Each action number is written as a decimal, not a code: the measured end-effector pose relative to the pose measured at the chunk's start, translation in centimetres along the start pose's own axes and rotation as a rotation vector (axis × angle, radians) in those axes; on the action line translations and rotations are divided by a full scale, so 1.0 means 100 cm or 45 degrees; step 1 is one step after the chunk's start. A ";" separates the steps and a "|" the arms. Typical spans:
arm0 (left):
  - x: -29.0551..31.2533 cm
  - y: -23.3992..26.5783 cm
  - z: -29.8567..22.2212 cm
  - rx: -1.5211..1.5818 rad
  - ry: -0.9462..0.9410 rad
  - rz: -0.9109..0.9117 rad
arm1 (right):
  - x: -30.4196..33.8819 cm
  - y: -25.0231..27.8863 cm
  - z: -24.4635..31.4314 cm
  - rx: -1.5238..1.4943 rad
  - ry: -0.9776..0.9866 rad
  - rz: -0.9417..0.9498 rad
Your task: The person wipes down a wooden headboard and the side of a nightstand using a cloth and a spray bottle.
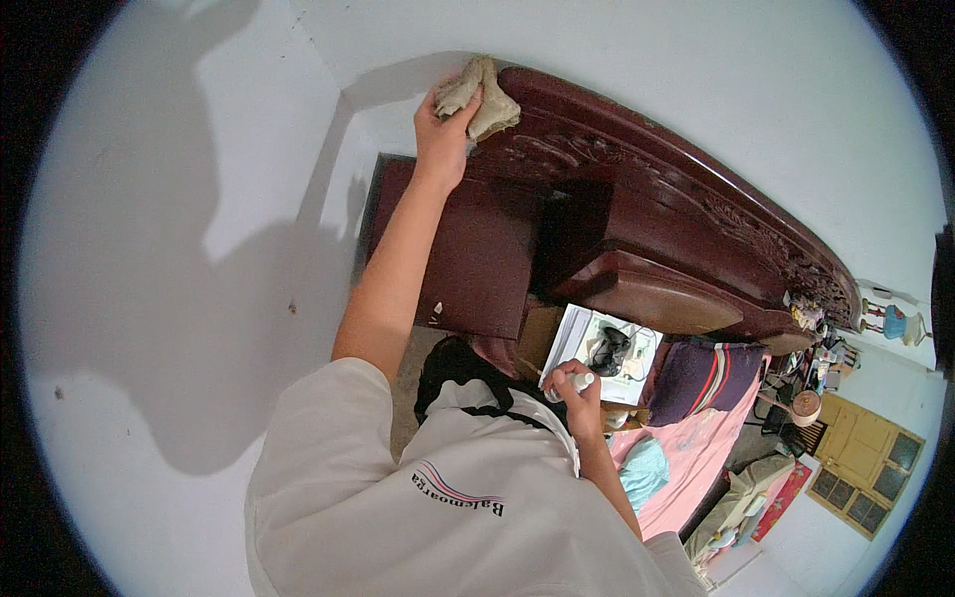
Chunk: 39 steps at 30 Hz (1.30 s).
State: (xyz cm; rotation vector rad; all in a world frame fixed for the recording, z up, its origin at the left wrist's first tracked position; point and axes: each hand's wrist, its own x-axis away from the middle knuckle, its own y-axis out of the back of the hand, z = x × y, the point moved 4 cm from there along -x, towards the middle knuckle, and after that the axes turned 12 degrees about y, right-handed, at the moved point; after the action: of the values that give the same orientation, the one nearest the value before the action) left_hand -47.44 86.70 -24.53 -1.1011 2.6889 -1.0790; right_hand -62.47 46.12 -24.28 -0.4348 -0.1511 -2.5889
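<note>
My left hand (pixel 445 129) is stretched far forward, closed around a folded beige cloth (pixel 487 104). The cloth rests at the left end of the dark red carved wooden headboard (pixel 657 164), where it nears the wall corner. Close to my body, my right hand (pixel 582 403) is wrapped round a small bottle with a white top (pixel 580 381); its lower part is mostly hidden by my fingers. Just beyond that hand, a black game controller (pixel 610 350) with a cable lies on a white printed box (pixel 572 338).
A dark red cabinet (pixel 448 254) with small scraps on it stands below my left arm. To the right are a bed with a pink sheet (pixel 686 478), a striped dark blanket (pixel 706 378) and a light blue cloth (pixel 645 470). A round fan (pixel 805 407) and a yellow door (pixel 860 453) are farther off.
</note>
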 end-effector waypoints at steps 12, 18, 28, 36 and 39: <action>0.008 -0.011 0.029 -0.498 0.037 -0.165 | 0.002 0.000 0.003 0.025 -0.008 0.013; 0.004 -0.014 0.010 -1.371 -0.422 -0.133 | 0.002 -0.009 0.003 0.068 -0.030 0.035; 0.001 -0.015 0.009 -1.632 -0.554 -0.076 | 0.001 -0.008 -0.001 0.074 -0.007 0.023; -0.007 0.061 0.056 -1.573 -0.270 -0.203 | 0.008 -0.010 -0.008 0.038 -0.015 -0.004; 0.003 0.110 0.099 -1.583 -0.001 -0.214 | 0.006 -0.017 -0.010 0.053 0.005 0.054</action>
State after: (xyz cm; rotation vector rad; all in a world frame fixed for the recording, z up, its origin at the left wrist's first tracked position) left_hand -51.44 86.20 -38.79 -1.3494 3.2134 0.8105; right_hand -64.13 47.09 -25.09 -0.4129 -0.1918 -2.5399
